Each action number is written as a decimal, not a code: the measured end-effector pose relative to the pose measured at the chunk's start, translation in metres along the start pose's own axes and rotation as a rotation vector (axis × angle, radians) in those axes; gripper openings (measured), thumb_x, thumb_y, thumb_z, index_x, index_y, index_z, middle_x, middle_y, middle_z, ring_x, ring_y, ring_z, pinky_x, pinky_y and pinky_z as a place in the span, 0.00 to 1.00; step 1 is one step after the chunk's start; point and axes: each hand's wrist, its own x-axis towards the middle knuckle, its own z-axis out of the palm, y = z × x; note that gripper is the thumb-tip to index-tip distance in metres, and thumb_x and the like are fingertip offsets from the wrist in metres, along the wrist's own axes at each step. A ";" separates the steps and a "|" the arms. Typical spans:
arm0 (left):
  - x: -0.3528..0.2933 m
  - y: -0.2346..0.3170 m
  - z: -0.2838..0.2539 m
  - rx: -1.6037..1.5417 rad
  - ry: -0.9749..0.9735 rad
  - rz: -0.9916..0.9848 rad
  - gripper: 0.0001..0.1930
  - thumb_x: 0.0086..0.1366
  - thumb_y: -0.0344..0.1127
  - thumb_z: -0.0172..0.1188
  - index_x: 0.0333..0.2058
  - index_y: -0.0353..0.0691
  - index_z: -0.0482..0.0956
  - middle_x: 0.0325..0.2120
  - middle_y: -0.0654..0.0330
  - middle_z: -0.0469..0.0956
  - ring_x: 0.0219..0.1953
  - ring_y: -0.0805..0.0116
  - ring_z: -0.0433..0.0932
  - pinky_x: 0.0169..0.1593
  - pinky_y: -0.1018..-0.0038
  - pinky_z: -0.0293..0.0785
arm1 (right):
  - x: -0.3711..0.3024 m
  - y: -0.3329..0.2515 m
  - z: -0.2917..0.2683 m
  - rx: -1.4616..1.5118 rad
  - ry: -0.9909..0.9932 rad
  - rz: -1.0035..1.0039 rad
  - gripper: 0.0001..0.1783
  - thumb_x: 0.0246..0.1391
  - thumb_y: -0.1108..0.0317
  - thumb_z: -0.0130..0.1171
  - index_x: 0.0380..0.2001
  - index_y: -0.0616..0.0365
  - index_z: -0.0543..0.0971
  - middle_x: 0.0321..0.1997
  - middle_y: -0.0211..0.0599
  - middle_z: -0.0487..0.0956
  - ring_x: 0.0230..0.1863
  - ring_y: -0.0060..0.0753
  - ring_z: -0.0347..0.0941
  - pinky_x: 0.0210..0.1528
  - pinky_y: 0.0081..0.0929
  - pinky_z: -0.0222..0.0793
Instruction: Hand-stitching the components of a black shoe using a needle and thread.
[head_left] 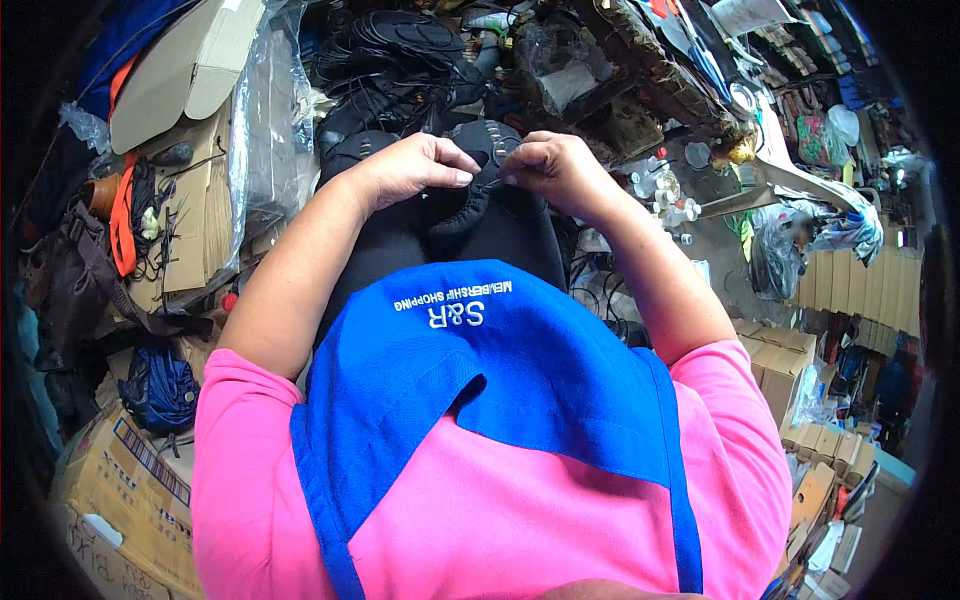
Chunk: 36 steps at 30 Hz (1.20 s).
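Over my black-clad lap lies a dark black piece with a curved, ridged edge (462, 212), which looks like part of a shoe. My left hand (425, 168) is closed at its upper edge, thumb and fingers pinching the black material. Close by on the right, my right hand (550, 168) has its fingertips pinched together. A thin light line, perhaps thread or a needle, shows at those fingertips, too fine to name. Just beyond both hands sits black material with a row of small metallic loops (492, 133), like a shoe's lacing.
Coiled black cords (395, 60) pile up beyond my knees. Flattened cardboard (190, 70) and clear plastic sheeting (270, 140) stand at the left. Small white bottles (665, 190) cluster at the right, near a grey plastic bag (775, 255). Cardboard boxes (775, 365) sit lower right.
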 end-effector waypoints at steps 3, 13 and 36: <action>0.002 -0.003 -0.001 0.015 -0.007 0.013 0.15 0.56 0.35 0.60 0.40 0.33 0.79 0.33 0.65 0.75 0.39 0.75 0.72 0.49 0.78 0.64 | -0.002 0.005 0.009 0.022 0.037 -0.118 0.06 0.41 0.69 0.65 0.27 0.54 0.80 0.26 0.34 0.79 0.32 0.34 0.76 0.36 0.29 0.68; 0.001 0.006 -0.005 0.207 -0.094 0.014 0.18 0.57 0.36 0.60 0.47 0.36 0.77 0.36 0.61 0.75 0.42 0.71 0.72 0.48 0.76 0.66 | -0.018 -0.006 0.021 -0.034 0.176 -0.103 0.05 0.41 0.66 0.64 0.26 0.50 0.80 0.27 0.36 0.76 0.30 0.42 0.75 0.32 0.35 0.69; 0.014 0.006 0.007 0.715 0.358 0.192 0.14 0.47 0.31 0.67 0.34 0.37 0.76 0.30 0.54 0.77 0.34 0.59 0.77 0.41 0.69 0.73 | 0.016 -0.002 0.017 -0.017 -0.183 -0.016 0.12 0.43 0.69 0.63 0.34 0.59 0.79 0.28 0.40 0.78 0.31 0.40 0.75 0.37 0.34 0.70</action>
